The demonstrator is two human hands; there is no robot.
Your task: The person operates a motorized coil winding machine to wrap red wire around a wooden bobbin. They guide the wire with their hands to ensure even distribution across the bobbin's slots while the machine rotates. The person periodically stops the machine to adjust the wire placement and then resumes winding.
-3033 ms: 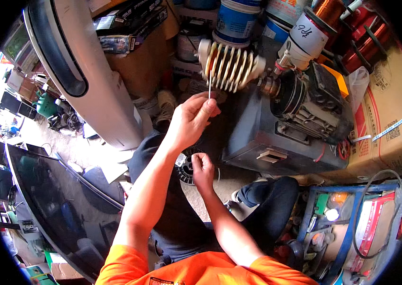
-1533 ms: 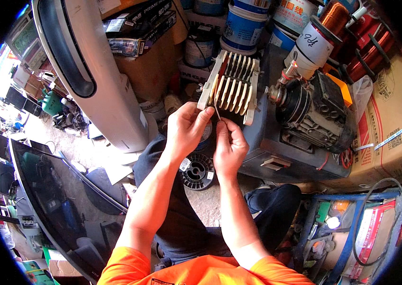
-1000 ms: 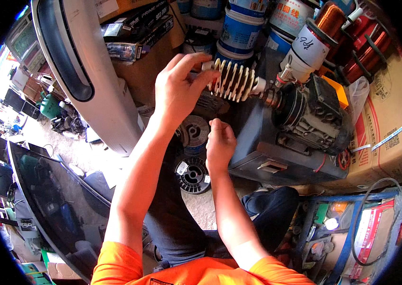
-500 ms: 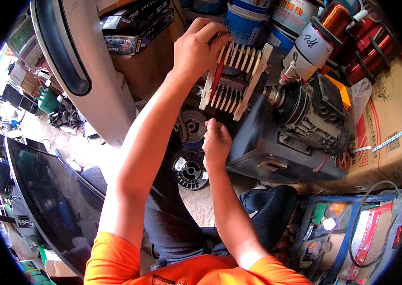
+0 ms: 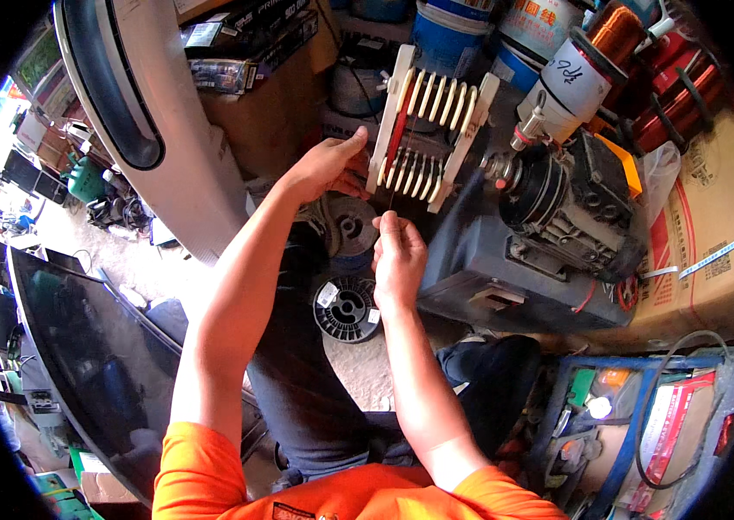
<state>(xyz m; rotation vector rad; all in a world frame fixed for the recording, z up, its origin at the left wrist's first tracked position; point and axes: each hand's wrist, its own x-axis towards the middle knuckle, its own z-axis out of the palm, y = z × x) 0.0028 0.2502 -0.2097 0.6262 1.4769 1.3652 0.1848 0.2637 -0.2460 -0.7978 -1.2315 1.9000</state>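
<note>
A pale coil-winding former (image 5: pixel 429 134) with two side bars and rows of cream ribs stands in front of me. A band of red wire (image 5: pixel 398 130) is wound at its left end. Just below the former, my right hand (image 5: pixel 400 258) is closed in a pinch on a thin wire (image 5: pixel 392 201) that runs up to the ribs. My left hand (image 5: pixel 332 169) is beside the former's lower left corner, thumb raised and apart from the fingers. Some of its fingertips are hard to make out against the dark background; nothing shows in its grasp.
A dark electric motor (image 5: pixel 562 204) sits on a grey metal housing (image 5: pixel 505 260) at the right. Below my hands, a black wire spool (image 5: pixel 348 305) rests on the floor. Copper wire reels (image 5: pixel 614 35) and blue buckets (image 5: pixel 445 39) stand behind. A white curved casing (image 5: pixel 185 130) rises at left.
My left hand has come down from the former's upper left corner to its lower left side. The ribs have shifted slightly. My right hand keeps its pinch on the wire, nearly in place.
</note>
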